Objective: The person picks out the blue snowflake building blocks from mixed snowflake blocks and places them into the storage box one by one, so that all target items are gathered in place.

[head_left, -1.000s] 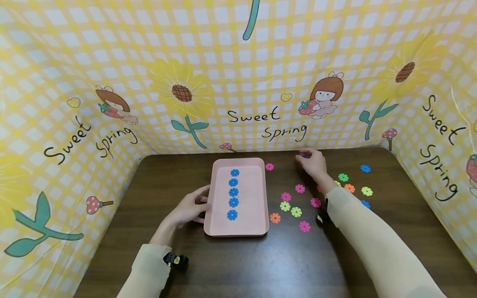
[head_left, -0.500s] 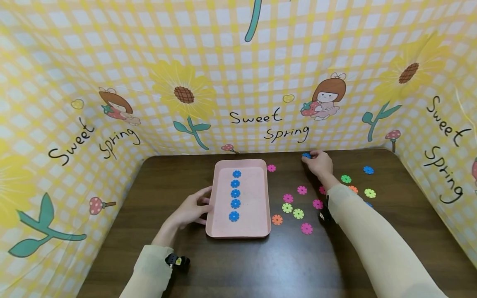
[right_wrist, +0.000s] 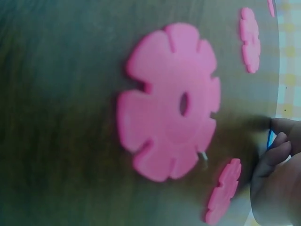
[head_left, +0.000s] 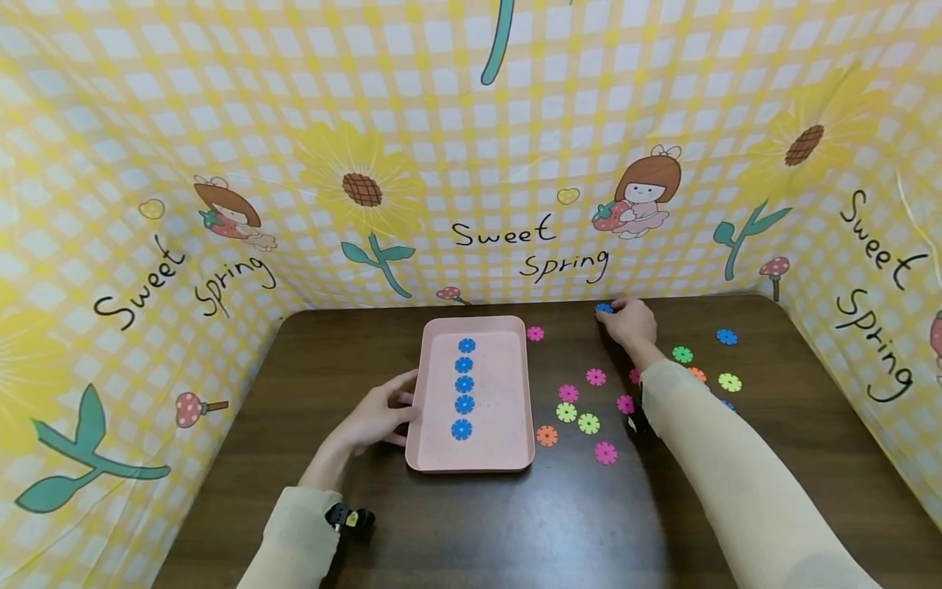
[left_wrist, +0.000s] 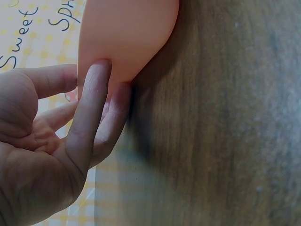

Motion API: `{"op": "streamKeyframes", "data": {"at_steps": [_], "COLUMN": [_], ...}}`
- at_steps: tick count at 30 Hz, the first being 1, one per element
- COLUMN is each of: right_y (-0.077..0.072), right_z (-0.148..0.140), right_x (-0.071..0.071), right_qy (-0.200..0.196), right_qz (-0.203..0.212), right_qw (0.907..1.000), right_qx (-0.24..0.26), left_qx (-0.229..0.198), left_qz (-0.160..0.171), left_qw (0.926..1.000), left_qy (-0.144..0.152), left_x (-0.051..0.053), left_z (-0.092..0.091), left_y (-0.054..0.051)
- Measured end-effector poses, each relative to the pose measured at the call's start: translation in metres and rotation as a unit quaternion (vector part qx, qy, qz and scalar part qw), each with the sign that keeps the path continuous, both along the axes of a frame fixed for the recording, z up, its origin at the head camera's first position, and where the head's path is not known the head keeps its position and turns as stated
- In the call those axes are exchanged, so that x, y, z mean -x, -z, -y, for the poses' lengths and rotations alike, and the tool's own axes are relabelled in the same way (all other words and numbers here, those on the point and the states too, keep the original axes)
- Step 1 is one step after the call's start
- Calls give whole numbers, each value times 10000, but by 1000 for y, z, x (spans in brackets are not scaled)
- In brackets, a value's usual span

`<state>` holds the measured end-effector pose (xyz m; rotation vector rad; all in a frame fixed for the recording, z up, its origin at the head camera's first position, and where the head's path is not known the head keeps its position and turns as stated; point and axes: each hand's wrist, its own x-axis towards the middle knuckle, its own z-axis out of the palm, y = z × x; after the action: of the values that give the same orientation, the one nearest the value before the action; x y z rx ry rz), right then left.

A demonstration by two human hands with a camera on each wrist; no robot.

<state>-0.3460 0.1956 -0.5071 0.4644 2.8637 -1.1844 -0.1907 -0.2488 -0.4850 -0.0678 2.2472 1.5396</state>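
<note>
A pink tray holds a column of blue flower-shaped discs. My left hand touches the tray's left side; in the left wrist view, the extended fingers of that hand rest against the outside of the tray. At the table's back edge, right of the tray, my right hand pinches a blue disc between thumb and fingers. In the right wrist view, that hand is at the right edge, with a thin blue sliver of the disc visible.
Pink discs, yellow-green discs and an orange disc lie right of the tray. Farther right are a green disc and a blue disc. A patterned cloth stands behind and beside the brown table.
My right hand has shifted slightly right along the back edge, and the blue disc at its fingertips shows more clearly. My left hand stays against the tray.
</note>
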Motion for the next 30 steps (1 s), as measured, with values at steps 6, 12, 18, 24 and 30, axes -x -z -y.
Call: {"op": "streamKeyframes", "data": {"at_steps": [6, 12, 18, 24, 30], "right_y": [-3, -6, -5, -3, -2], "right_z": [0, -1, -3, -5, -6], "right_x": [1, 1, 1, 1, -1], "right_qy": [-86, -313, -528, -642, -690], "right_qz": [205, 255, 170, 1, -220], "right_qw": [9998, 9992, 9984, 9979, 9971], "right_qx": [12, 41, 96, 47, 224], "left_qx": [19, 62, 114, 115, 128], "left_qz": [18, 36, 29, 46, 47], "left_qw": [10000, 10000, 9999, 9999, 9999], "left_qy": [0, -33, -55, -66, -49], "left_x": [-1, -2, -2, -1, 0], "left_z": [0, 0, 0, -1, -1], "left_y": [-1, -3, -3, -1, -1]}}
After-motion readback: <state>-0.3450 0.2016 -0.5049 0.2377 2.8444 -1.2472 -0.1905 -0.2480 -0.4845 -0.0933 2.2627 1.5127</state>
